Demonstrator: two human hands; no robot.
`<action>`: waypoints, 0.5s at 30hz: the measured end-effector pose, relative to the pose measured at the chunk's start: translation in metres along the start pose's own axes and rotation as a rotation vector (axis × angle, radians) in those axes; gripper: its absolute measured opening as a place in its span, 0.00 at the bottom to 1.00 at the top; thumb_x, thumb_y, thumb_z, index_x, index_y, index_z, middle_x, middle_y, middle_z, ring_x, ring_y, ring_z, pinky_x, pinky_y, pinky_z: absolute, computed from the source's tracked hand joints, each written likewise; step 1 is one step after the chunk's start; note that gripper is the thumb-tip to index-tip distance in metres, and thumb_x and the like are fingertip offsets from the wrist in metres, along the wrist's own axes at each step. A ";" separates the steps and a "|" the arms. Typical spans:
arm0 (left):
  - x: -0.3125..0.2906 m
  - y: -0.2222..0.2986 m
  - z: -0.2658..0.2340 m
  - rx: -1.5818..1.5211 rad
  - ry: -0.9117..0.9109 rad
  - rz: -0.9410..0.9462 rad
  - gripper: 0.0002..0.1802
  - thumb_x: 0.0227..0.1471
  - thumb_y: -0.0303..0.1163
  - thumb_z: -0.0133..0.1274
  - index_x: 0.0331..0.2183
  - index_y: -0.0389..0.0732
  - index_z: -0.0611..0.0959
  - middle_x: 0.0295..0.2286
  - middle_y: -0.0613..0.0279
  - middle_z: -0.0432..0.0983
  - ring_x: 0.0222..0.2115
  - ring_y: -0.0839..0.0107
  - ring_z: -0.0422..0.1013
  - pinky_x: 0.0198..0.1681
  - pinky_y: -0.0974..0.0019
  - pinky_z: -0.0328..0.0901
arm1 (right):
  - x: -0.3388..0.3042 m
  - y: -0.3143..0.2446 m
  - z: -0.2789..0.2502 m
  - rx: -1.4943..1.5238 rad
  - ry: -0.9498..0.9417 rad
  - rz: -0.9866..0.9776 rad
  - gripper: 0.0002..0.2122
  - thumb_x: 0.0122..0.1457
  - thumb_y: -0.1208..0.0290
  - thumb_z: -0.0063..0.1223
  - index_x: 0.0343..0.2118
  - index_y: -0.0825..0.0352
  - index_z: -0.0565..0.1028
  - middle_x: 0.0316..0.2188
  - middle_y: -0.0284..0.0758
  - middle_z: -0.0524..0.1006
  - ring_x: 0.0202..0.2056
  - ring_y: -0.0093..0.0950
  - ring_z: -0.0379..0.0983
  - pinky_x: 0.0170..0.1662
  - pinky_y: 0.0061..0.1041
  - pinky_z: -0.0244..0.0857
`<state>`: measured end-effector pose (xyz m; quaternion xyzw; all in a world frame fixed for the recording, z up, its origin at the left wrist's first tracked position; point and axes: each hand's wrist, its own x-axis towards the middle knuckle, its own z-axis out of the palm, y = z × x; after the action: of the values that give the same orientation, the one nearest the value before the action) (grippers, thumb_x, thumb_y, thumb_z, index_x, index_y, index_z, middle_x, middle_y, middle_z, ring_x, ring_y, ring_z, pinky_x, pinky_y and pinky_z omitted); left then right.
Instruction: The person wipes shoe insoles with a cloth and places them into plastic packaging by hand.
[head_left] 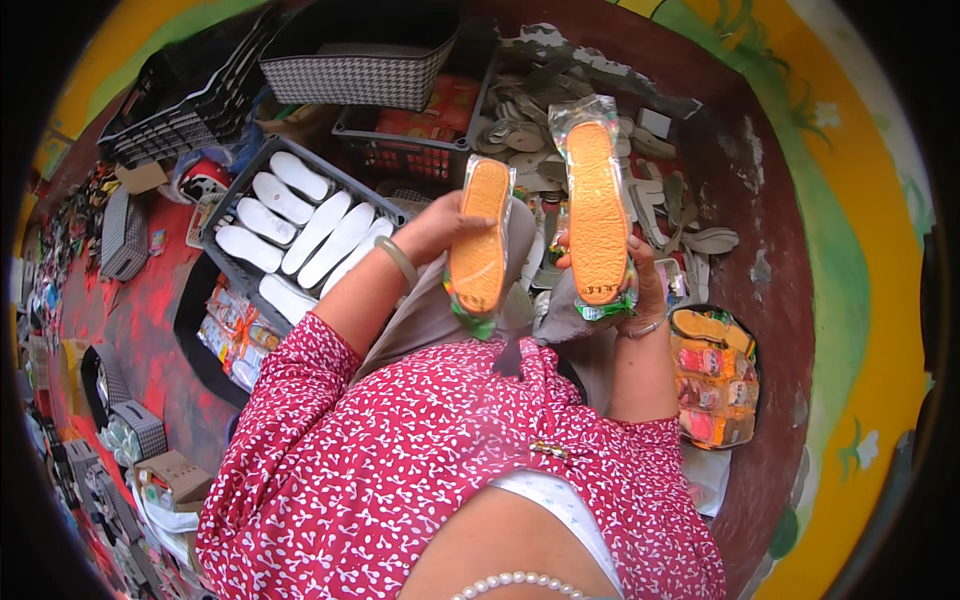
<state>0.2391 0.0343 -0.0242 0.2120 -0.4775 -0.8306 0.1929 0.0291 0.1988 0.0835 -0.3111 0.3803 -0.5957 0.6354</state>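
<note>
Head view: both hands grip one wrapped orange insole each, left hand (432, 228) holding left insole (479, 240), right hand (640, 285) holding right insole (597, 212).

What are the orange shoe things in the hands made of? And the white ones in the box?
The orange insole in the left hand and the one in the right hand look like woven or knitted fabric: a fine matte, grainy texture. Each sits in a clear shiny wrapper, probably thin plastic film, since it glints and crinkles. The white insoles look smooth and matte, maybe foam or felt; hard to tell. Their crate seems dark rigid plastic.
</note>
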 end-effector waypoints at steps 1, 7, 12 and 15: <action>0.005 0.015 0.000 0.068 -0.056 0.009 0.19 0.50 0.28 0.56 0.44 0.34 0.72 0.36 0.63 0.75 0.35 0.74 0.72 0.41 0.69 0.68 | -0.003 0.000 -0.001 0.069 -0.001 -0.050 0.36 0.51 0.49 0.49 0.55 0.75 0.59 0.42 0.52 0.72 0.37 0.39 0.75 0.41 0.30 0.70; 0.009 0.032 0.022 0.879 -0.496 -0.222 0.28 0.44 0.39 0.62 0.45 0.35 0.73 0.36 0.60 0.75 0.38 0.70 0.71 0.41 0.65 0.66 | -0.007 -0.007 -0.008 0.090 0.017 -0.197 0.37 0.49 0.48 0.54 0.54 0.74 0.60 0.44 0.49 0.71 0.40 0.37 0.74 0.38 0.25 0.71; -0.024 0.033 0.058 1.447 -0.355 0.023 0.28 0.41 0.46 0.62 0.39 0.37 0.74 0.33 0.46 0.75 0.36 0.51 0.71 0.40 0.56 0.64 | -0.005 -0.014 -0.013 -0.250 0.121 -0.144 0.35 0.46 0.58 0.62 0.55 0.72 0.63 0.42 0.39 0.72 0.38 0.27 0.73 0.39 0.21 0.68; -0.027 0.029 0.049 1.468 -0.243 0.176 0.29 0.40 0.47 0.62 0.39 0.37 0.73 0.35 0.46 0.73 0.39 0.51 0.70 0.41 0.55 0.64 | -0.003 -0.016 -0.006 -0.459 0.218 -0.134 0.36 0.46 0.66 0.65 0.57 0.72 0.60 0.39 0.35 0.73 0.37 0.21 0.70 0.40 0.19 0.65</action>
<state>0.2386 0.0701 0.0278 0.1541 -0.9420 -0.2977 0.0134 0.0158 0.2007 0.0945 -0.4058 0.5503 -0.5646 0.4624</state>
